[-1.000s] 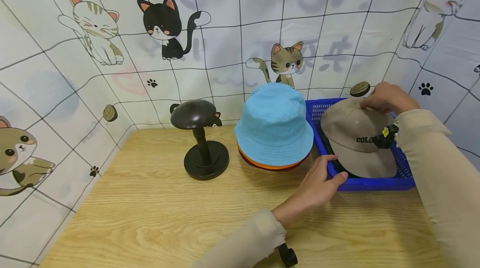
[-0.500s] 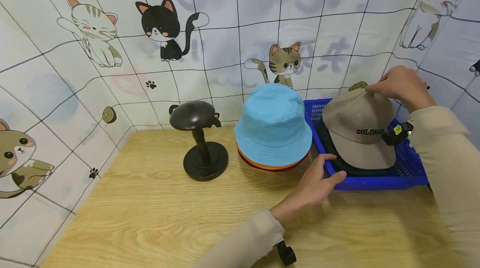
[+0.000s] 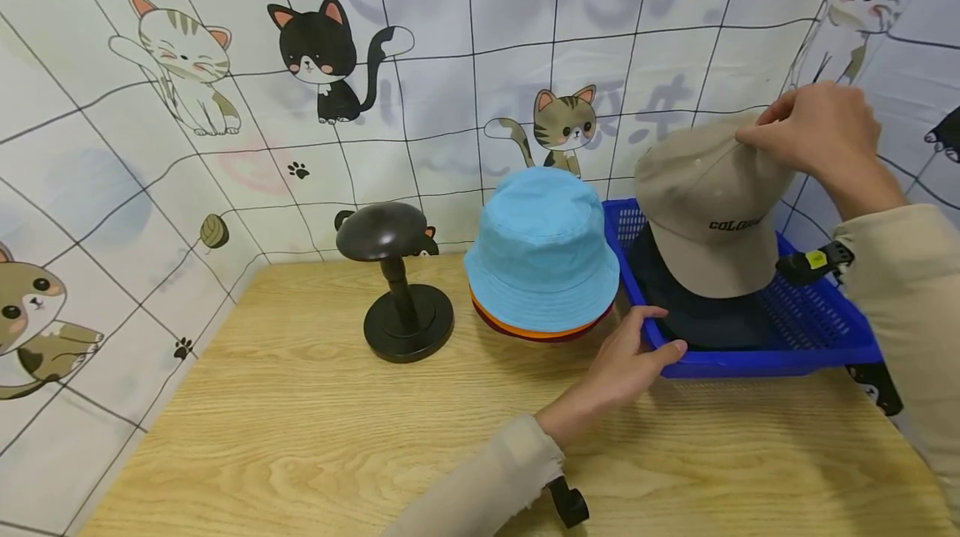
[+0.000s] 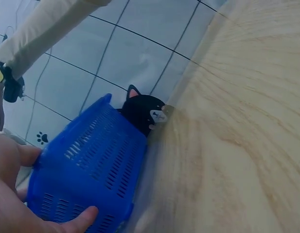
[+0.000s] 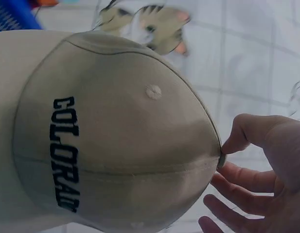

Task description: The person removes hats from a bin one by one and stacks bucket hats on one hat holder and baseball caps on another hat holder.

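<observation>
My right hand (image 3: 821, 137) pinches the crown top of a beige baseball cap (image 3: 720, 212) with dark lettering. The cap hangs brim down above the blue plastic basket (image 3: 757, 364), at the right of the head view. In the right wrist view the thumb and index finger meet at the button of the cap (image 5: 130, 121). A dark, flat-lying hat (image 3: 712, 320) lies inside the basket. My left hand (image 3: 618, 366) holds the near left corner of the basket; its thumb and fingers spread over two sides, as the left wrist view of the basket (image 4: 91, 160) shows.
Left of the basket stands a stack of bucket hats, a light blue one (image 3: 543, 258) on top with orange and dark red brims below. A black hat stand (image 3: 405, 303) with a domed top is farther left. Behind the wooden table (image 3: 337, 445) hangs a cat-print cloth (image 3: 442, 62).
My right hand has lifted the beige cap up from the basket, uncovering more of the dark hat beneath. The left hand has kept its place on the basket corner.
</observation>
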Demonstrator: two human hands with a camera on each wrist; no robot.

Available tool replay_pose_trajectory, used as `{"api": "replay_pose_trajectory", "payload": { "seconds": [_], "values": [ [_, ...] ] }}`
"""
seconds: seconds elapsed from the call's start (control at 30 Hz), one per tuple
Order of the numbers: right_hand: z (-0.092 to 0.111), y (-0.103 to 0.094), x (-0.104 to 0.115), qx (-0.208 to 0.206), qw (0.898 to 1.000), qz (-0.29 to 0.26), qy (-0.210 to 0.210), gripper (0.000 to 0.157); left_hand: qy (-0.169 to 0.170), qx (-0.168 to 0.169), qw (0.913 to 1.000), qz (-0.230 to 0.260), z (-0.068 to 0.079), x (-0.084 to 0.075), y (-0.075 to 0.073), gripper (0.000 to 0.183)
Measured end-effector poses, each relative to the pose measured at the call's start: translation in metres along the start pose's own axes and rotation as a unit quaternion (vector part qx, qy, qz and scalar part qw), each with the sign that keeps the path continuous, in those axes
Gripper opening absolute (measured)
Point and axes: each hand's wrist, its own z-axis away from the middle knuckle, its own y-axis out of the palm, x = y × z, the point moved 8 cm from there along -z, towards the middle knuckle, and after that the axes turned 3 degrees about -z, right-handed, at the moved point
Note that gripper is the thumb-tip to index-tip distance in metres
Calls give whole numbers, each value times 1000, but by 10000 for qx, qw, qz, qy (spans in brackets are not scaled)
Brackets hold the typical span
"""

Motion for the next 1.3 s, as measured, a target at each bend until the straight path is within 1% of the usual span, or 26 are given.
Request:
{"api": "replay_pose_trajectory", "payload": {
  "seconds": [0.07,0.2,0.3,0.37,0.4,0.47,0.5,0.53,0.6,0.7,0.77,0.87,0.93,1.03,1.1,1.17,1.23,1.3],
  "values": [
    [7,-9,11,-147,9998,-68,-62,58,-154,115,9998,17,1,-1,-1,52],
    [24,-25,33,-564,9976,-266,-305,54,-437,416,9978,-262,5,-10,-7,66],
    [38,-35,45,-798,9948,-486,-407,53,-462,558,9967,-357,9,-20,-17,74],
    [47,-41,49,-889,9934,-628,-376,52,-417,526,9975,-201,11,-30,-25,76],
    [52,-43,51,-924,9926,-711,-352,52,-371,483,9981,-14,13,-35,-29,75],
    [61,-47,53,-1037,9898,-912,-354,50,-181,369,9977,540,15,-46,-38,73],
    [65,-49,55,-1081,9884,-1008,-354,49,-29,270,9954,916,15,-53,-43,71],
    [69,-50,56,-1117,9873,-1072,-345,49,126,163,9913,1302,16,-59,-48,68],
    [78,-50,57,-1175,9842,-1280,-342,48,529,-40,9771,2060,18,-70,-59,65],
    [88,-49,58,-1248,9809,-1444,-375,47,1123,-375,9559,2686,23,-82,-75,59],
    [95,-48,57,-1308,9790,-1511,-399,46,1393,-558,9472,2832,26,-87,-83,57],
    [104,-42,54,-1358,9758,-1663,-417,45,1622,-717,9389,2948,29,-91,-89,55],
    [110,-38,50,-1371,9727,-1835,-368,40,1638,-791,9383,2941,30,-90,-90,52],
    [121,-32,46,-1467,9667,-2067,-352,27,1626,-865,9374,2956,30,-89,-91,47],
    [128,-28,44,-1513,9603,-2319,-334,19,1635,-896,9364,2974,31,-88,-91,44],
    [135,-24,43,-1621,9539,-2502,-347,16,1694,-952,9339,3001,31,-88,-93,44],
    [140,-19,42,-1675,9486,-2665,-317,16,1723,-1107,9346,2906,32,-87,-95,44],
    [143,-15,43,-1690,9395,-2959,-359,17,1765,-1293,9337,2834,33,-86,-99,46]
  ]
}}
